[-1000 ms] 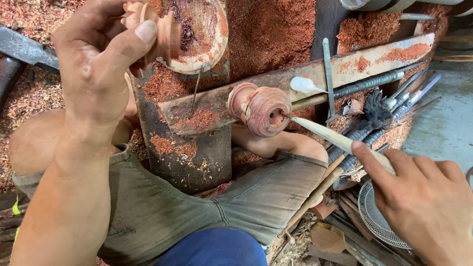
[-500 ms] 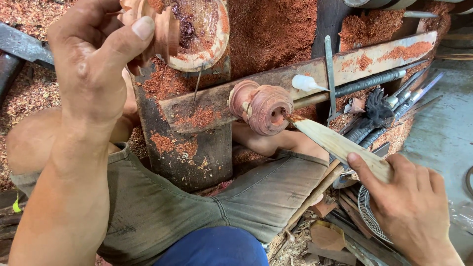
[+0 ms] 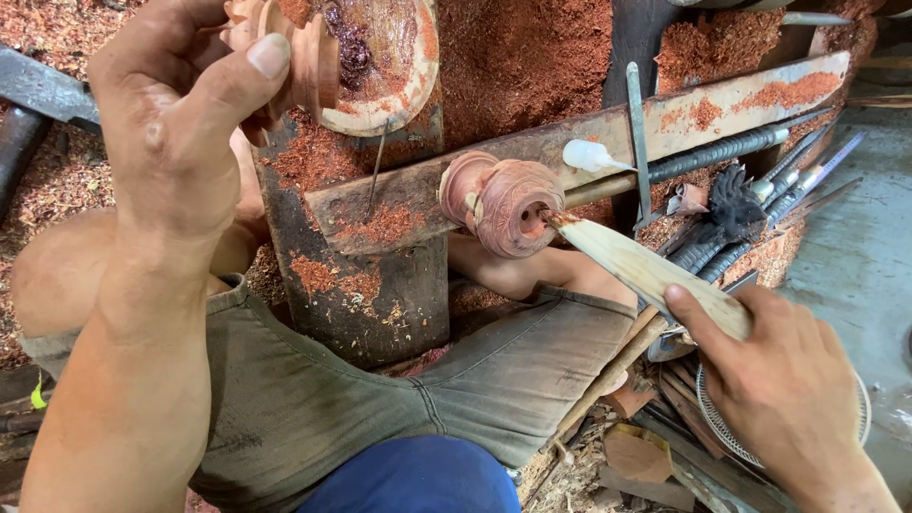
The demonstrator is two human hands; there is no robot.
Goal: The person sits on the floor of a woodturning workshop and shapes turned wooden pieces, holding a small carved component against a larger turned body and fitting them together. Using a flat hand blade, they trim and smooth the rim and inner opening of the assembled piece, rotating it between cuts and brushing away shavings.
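My left hand [image 3: 180,114] grips a small turned reddish wooden piece [image 3: 309,62] at the top, held against a round wooden disc [image 3: 394,57] dusted with red shavings. My right hand [image 3: 784,380] holds a pale flat wooden stick [image 3: 646,271]; its tip touches the hole in a carved reddish wooden piece [image 3: 508,204] mounted on the lathe. That carved piece sits beside a worn wooden tool rest bar [image 3: 589,152] covered in sawdust.
Red sawdust [image 3: 518,57] covers the ground behind the lathe post [image 3: 366,285]. Several metal chisels and rods [image 3: 760,180] lie at the right, with a small white bottle [image 3: 584,155] on the bar. My knees in grey-green shorts [image 3: 380,399] are below; a wire mesh disc [image 3: 736,427] lies near my right hand.
The view has shifted slightly. My right hand moved the stick leftward, so its tip now meets the hole of the carved piece. My left hand keeps its grip at the top.
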